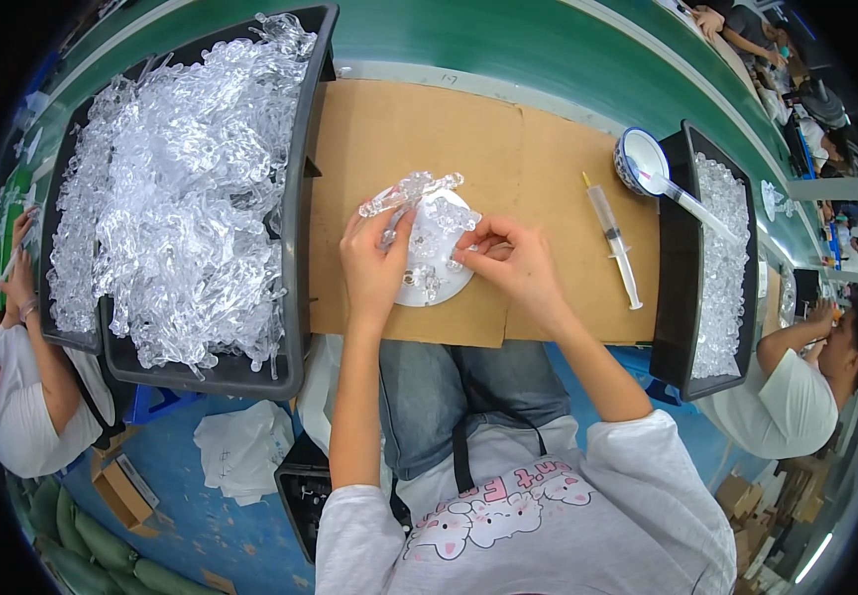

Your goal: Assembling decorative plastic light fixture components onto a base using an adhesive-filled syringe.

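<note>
My left hand (373, 263) is closed around a clear plastic figure-like piece (411, 193) with knobbed arms, held over the left part of a white round disc (457, 285). My right hand (513, 260) pinches thumb and forefinger together at the disc's right edge; whatever lies between the fingertips is too small to make out. Just beside those fingertips is another clear piece (457, 215), and I cannot tell whether they touch it. Several small clear parts (423, 282) rest on the lower part of the disc. Brown cardboard (558, 159) lies beneath.
Black bins heaped with clear plastic parts (191, 188) stand at the left. A slim black bin of small clear pieces (718, 268) is at the right. Between it and the disc lie a syringe (610, 236) and a blue-patterned bowl (627, 169) with a white spoon. Other people sit on both sides.
</note>
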Demonstrator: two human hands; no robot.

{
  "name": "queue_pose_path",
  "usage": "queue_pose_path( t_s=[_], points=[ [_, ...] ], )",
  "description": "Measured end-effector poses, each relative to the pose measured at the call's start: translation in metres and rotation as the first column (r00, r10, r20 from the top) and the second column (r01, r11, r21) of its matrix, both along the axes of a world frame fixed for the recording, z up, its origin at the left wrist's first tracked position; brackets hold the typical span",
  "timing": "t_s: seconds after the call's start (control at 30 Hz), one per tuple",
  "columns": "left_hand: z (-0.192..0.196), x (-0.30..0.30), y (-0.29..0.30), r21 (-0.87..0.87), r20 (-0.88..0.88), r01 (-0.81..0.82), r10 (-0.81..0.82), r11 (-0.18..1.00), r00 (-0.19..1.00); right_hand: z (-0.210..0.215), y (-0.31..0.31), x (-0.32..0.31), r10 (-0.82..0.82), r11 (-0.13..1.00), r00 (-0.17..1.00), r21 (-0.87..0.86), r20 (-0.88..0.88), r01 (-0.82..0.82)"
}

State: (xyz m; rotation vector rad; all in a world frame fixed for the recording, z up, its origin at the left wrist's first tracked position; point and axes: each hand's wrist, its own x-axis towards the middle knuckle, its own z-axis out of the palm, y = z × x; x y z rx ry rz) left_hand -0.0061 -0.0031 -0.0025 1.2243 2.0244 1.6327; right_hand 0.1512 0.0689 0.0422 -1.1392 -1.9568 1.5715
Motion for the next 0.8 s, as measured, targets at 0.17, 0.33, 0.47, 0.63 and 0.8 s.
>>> queue_pose_path(
  t_s=[0.17, 0.33, 0.47, 0.63, 0.8],
  points=[
    [0.004, 0.003, 0.0, -0.006, 0.062, 0.013, -0.012, 1.0, 0.998, -0.005, 0.0, -0.001, -0.015, 1.0, 1.0, -0.025, 0.007, 0.015],
    [0.008, 0.003, 0.001, 0.034, 0.058, 0.028, -0.03, 0.999, 0.998, -0.017, -0.001, -0.001, -0.035, 0.999, 0.998, -0.021, -0.056, 0.034],
    [-0.002, 0.002, 0.004, 0.028, 0.018, 0.014, -0.015, 0.999, 1.0, -0.022, -0.004, 0.002, -0.052, 0.994, 0.998, 0.095, -0.032, 0.055],
    [-0.011, 0.002, 0.003, 0.041, 0.108, 0.031, -0.035, 0.999, 0.994, 0.004, -0.011, 0.046, -0.203, 0.896, 0.979, 0.402, -0.005, 0.188],
    [-0.01, -0.003, 0.001, -0.023, 0.098, 0.025, -0.023, 0.999, 0.995, 0.011, 0.009, 0.138, -0.39, 0.608, 0.889, 0.792, 0.239, 0.054]
  ],
)
